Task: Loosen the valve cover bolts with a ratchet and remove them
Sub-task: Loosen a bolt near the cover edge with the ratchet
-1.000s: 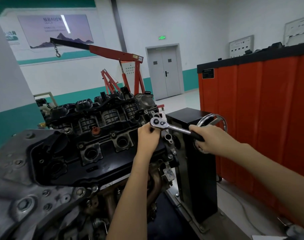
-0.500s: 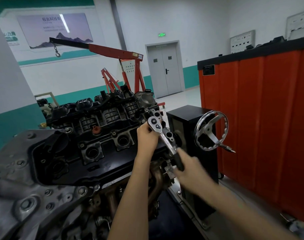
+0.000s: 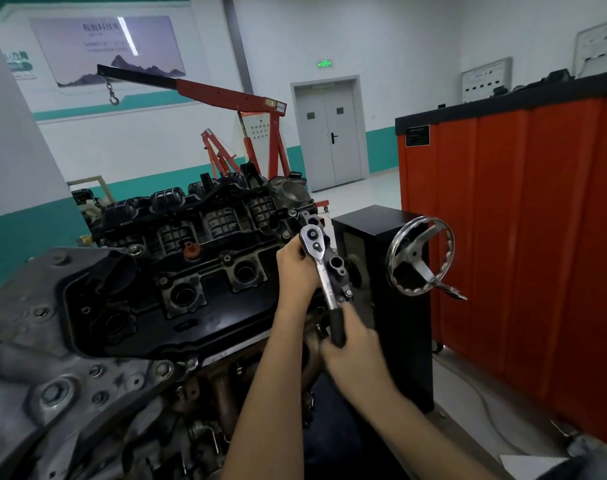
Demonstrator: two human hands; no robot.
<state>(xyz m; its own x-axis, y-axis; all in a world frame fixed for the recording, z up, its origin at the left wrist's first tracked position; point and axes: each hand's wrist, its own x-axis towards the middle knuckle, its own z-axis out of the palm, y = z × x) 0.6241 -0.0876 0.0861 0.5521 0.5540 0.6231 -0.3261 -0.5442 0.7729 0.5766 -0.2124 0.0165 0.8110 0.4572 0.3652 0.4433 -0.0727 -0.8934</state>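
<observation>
A black valve cover [image 3: 205,306] tops the engine on a stand, with small bolts [image 3: 163,280] along its edges. A chrome ratchet [image 3: 324,275] sits with its head at the cover's right end; the bolt under it is hidden. My left hand [image 3: 295,268] wraps around the ratchet head from the left and steadies it. My right hand [image 3: 350,344] grips the black handle, which points down toward me.
The engine stand's black column [image 3: 399,327] with a chrome handwheel [image 3: 421,258] stands right of the engine. An orange cabinet [image 3: 523,237] fills the right side. A red engine crane [image 3: 225,95] stands behind. A grey timing cover [image 3: 35,375] is at the lower left.
My right hand has swung the ratchet handle from pointing right, near the handwheel, down and toward me. My left hand has stayed on the ratchet head.
</observation>
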